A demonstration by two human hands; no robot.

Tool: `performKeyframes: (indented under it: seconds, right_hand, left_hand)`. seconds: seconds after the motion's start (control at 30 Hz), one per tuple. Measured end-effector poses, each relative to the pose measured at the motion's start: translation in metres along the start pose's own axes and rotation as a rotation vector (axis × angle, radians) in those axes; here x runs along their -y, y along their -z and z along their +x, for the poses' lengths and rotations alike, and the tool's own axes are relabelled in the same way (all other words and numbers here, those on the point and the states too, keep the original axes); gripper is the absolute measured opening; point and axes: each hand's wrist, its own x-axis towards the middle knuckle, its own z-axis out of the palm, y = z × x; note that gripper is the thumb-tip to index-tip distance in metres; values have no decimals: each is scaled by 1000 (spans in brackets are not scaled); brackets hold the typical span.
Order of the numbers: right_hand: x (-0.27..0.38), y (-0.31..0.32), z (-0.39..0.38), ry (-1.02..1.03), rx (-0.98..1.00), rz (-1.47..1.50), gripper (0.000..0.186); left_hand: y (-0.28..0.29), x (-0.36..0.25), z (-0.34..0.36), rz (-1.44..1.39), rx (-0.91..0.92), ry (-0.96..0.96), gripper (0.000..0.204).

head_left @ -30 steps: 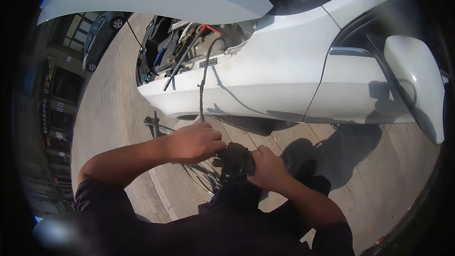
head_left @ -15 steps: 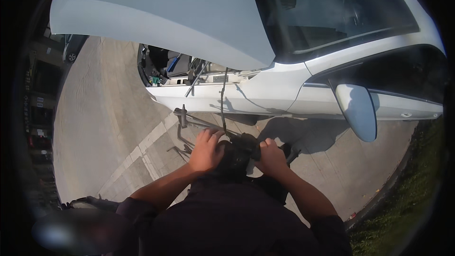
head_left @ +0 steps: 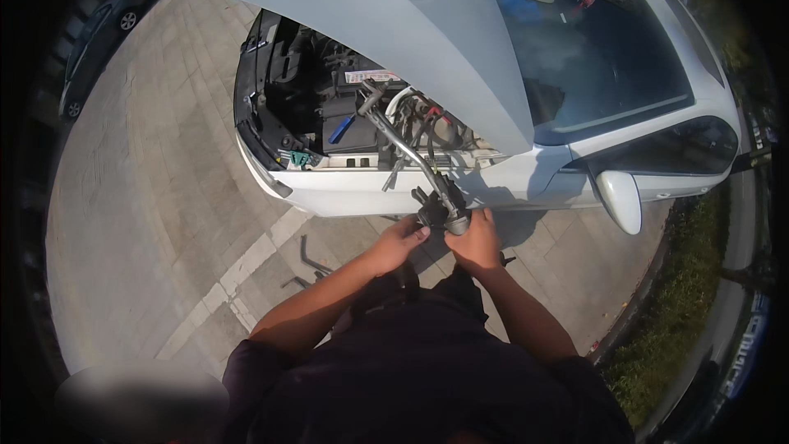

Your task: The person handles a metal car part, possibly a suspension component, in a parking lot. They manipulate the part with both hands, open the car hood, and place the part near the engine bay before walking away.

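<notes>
In front of my body I hold a black car part [head_left: 431,212] with a bent silver metal pipe [head_left: 411,156] rising from it; I cannot make out its exact kind. My left hand [head_left: 398,245] is closed at the part's left side, thumb against its lower edge. My right hand [head_left: 478,242] is wrapped round its right side, next to the pipe's round lower end. The pipe's far end, with a cross-shaped fitting, overlaps the engine bay [head_left: 288,74] in view. My palms hide some of the part.
A white car [head_left: 370,189] stands ahead with its hood [head_left: 394,25] raised. A blue-handled tool [head_left: 341,129] lies in the engine bay. The side mirror [head_left: 620,201] juts out at right. Metal bars [head_left: 312,259] stand low at left. Grass [head_left: 674,312] borders the paving at right.
The view has shifted, showing more of the engine bay. The part has been lifted and turned, so its pipe now shows lengthwise. Both hands have moved up and to the right, still holding it.
</notes>
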Motion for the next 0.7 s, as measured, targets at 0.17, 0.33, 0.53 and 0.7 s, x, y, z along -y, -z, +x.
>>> performKeyframes:
  seconds: [0.17,0.33,0.53,0.7]
  right_hand:
    - [37,-25,48,-3,-72,-34,40]
    - [61,-45,100,-6,-111,-137,42]
    - [78,-61,137,-50,-134,-241,44]
    - [94,-80,159,-94,-126,-328,47]
  left_hand:
    - [40,-53,28,-271,22,-52,51]
    - [72,-48,60,-322,-76,36,61]
    - [121,-14,29,-228,-168,55,67]
    - [220,63,-6,-379,-304,126,60]
